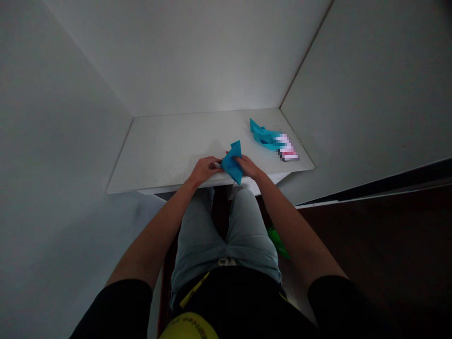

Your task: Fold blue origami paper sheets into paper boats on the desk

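A folded piece of blue paper (232,165) is held between my two hands above the front edge of the white table (169,146). My left hand (207,169) pinches its left side with the fingertips, and a dark ring shows on one finger. On the other side, my right hand (247,166) grips the paper, with some of its fingers hidden behind it. Farther back on the right of the table lies more folded blue paper (264,136), its right end next to a blurred pink and white item (288,149).
White walls enclose the table at the back, left and right. My legs in light jeans (201,230) are below its front edge. Something bright green (278,241) lies low beside my right leg, partly hidden by my forearm.
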{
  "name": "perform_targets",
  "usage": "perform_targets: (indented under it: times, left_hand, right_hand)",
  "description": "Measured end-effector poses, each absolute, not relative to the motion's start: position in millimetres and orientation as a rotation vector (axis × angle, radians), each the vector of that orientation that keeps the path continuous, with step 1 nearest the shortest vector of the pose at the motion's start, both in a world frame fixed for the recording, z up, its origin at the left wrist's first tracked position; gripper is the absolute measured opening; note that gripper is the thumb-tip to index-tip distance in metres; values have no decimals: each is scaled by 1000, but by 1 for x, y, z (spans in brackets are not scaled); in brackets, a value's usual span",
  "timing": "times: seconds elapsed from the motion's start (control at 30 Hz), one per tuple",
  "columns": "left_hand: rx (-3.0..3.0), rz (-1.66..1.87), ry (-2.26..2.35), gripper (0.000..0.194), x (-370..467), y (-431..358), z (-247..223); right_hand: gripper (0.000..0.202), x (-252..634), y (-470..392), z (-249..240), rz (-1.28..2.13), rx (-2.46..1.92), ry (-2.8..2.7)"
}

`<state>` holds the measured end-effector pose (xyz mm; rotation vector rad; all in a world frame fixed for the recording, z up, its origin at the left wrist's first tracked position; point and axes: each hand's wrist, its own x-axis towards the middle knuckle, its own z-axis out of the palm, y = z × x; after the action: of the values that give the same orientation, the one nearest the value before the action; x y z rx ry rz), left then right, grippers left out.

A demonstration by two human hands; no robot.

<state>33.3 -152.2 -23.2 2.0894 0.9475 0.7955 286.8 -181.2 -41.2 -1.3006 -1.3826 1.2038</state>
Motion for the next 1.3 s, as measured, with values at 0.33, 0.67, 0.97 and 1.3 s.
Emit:
perform_targets:
  times: [0.33, 0.67, 0.97, 1.3]
  left_hand:
    - [2138, 741, 1022, 42, 35, -151, -25]
    - [1978, 792, 1073, 60, 36, -153, -25]
    - [1815, 1011, 1210, 55, 37, -159, -23]
    - [1916, 975, 1468, 24, 31, -158, -25]
  right_hand:
    - [40, 286, -185, -32, 1285, -1347, -1255]
    - [90, 286, -194, -24, 1246, -1158, -1285]
    - [56, 277, -201, -22, 1068, -1292, -1435]
    - [70, 276, -193, -40, 666, -1359, -1668]
